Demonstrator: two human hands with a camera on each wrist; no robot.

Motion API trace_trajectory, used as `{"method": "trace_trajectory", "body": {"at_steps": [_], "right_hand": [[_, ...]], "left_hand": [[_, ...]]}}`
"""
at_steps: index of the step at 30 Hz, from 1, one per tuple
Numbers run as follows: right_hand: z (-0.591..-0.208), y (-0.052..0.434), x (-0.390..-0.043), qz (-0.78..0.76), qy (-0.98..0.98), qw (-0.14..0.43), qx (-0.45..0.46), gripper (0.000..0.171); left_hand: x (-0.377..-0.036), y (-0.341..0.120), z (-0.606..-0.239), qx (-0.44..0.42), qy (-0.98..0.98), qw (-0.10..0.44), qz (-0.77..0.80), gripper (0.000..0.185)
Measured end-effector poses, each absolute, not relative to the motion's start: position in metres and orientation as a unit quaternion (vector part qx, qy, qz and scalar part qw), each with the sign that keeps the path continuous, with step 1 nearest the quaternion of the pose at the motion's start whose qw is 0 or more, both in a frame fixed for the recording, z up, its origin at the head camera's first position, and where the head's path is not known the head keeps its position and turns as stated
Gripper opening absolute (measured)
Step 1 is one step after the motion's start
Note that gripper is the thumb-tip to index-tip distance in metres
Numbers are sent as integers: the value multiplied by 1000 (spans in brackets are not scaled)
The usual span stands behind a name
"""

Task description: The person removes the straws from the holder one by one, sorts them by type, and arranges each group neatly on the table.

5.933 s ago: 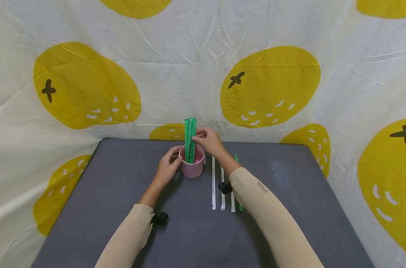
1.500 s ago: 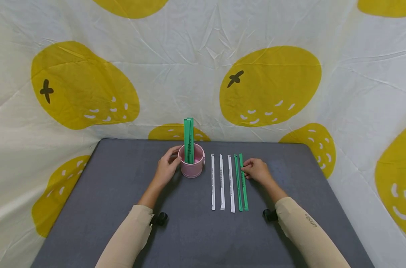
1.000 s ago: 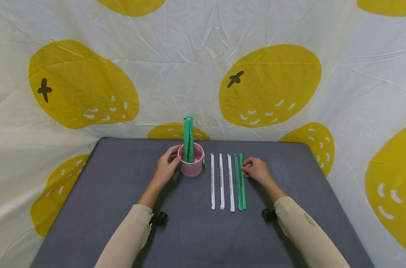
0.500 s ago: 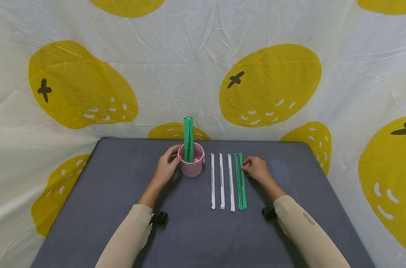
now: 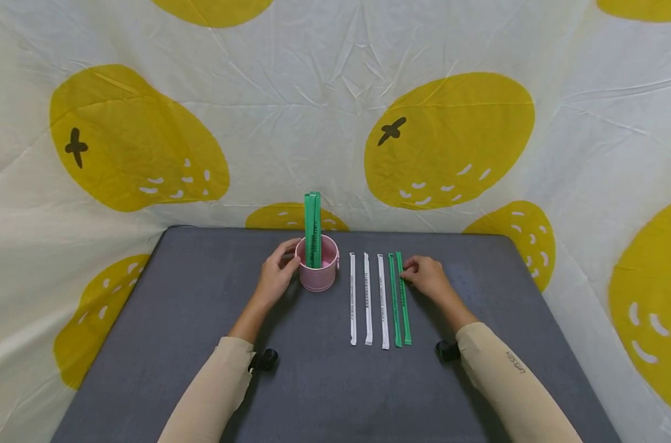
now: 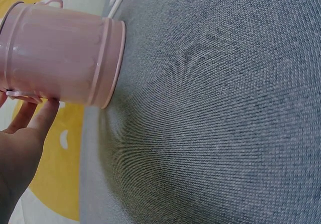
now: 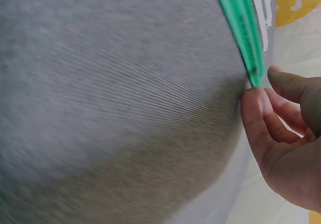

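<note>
On a grey tabletop (image 5: 174, 320) backed by a white cloth (image 5: 313, 123) printed with yellow fruit, we work from left to right. Our left hand (image 5: 276, 278) rests against the left side of a pink cup (image 5: 317, 274), fingers (image 6: 42, 116) curved round its wall and thumb near the rim, the forearm in a beige sleeve (image 5: 213, 394) running straight up from the near edge. Green wrapped straws (image 5: 312, 229) stand upright in the cup.

Just right of the cup, five wrapped straws lie side by side, pointing away from us: three white straws (image 5: 367, 298), then two green straws (image 5: 400, 298). Our right hand (image 5: 426, 278) sits at the right of the row near its far end. Its thumb and forefinger (image 7: 258, 111) are close together at the edge of the rightmost green straw (image 5: 404, 301), pinching it lightly; the other fingers curl loosely behind.

To do this well, we judge that the pinch should take only that one straw, lifting its far end first so its green neighbour, touching alongside, stays put, while the left hand steadies the cup.
</note>
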State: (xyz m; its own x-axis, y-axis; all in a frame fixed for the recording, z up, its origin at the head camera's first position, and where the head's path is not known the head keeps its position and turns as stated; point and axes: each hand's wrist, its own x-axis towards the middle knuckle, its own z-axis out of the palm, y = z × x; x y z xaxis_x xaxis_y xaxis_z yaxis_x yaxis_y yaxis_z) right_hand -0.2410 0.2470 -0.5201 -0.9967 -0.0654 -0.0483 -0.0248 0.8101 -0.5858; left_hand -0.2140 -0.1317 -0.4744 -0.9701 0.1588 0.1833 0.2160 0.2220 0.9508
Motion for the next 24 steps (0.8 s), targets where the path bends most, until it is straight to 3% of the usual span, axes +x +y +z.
{"method": "trace_trajectory", "body": {"at_steps": [10, 24], "right_hand": [[-481, 233, -257, -371, 925, 13, -76, 31], [-441, 141, -289, -504, 854, 21, -126, 31]], "left_hand": [[-213, -131, -473, -120, -779, 18, -616, 45], [-214, -132, -476, -118, -775, 25, -620, 45]]}}
